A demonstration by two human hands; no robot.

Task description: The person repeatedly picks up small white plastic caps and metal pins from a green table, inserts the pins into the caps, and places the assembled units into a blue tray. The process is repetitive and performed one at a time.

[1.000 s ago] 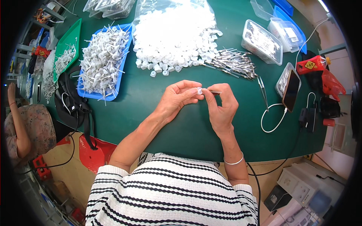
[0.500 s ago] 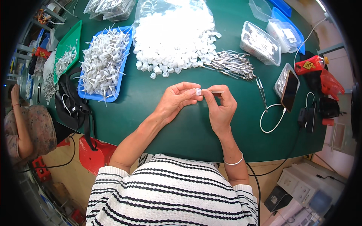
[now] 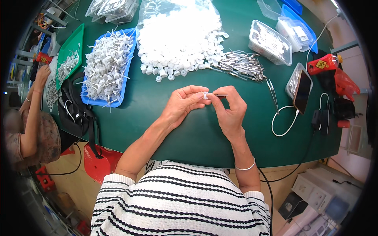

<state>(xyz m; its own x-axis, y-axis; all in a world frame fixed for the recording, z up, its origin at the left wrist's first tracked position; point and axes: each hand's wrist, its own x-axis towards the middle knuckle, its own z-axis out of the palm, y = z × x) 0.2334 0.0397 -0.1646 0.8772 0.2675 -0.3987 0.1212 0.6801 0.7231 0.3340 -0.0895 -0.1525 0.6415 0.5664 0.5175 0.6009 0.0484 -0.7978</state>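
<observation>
My left hand [image 3: 182,104] pinches a small white plastic cap [image 3: 205,95] between thumb and fingertips, above the green table. From the right, my right hand [image 3: 230,110] pinches a thin metal pin [image 3: 221,95], which points at the cap. Fingertips of both hands almost meet, so whether the pin's tip sits inside the cap is hidden. Beyond my hands lies a heap of white caps [image 3: 170,71], spilling from a clear plastic bag [image 3: 214,13]. Just right of it spreads a pile of metal pins [image 3: 242,67].
Left stands a blue tray [image 3: 118,103] heaped with capped pins; beyond it, a green tray [image 3: 80,43]. To the right lie tweezers [image 3: 272,94], a phone [image 3: 302,94] on a clear box, a white cable [image 3: 284,135] and a tub of pins [image 3: 289,59]. A co-worker's arm [image 3: 33,114] shows far left.
My right thumb and fingers have shifted slightly left with the pin, closer to the cap. My left hand stays almost still. The co-worker's arm has reached toward the green tray.
</observation>
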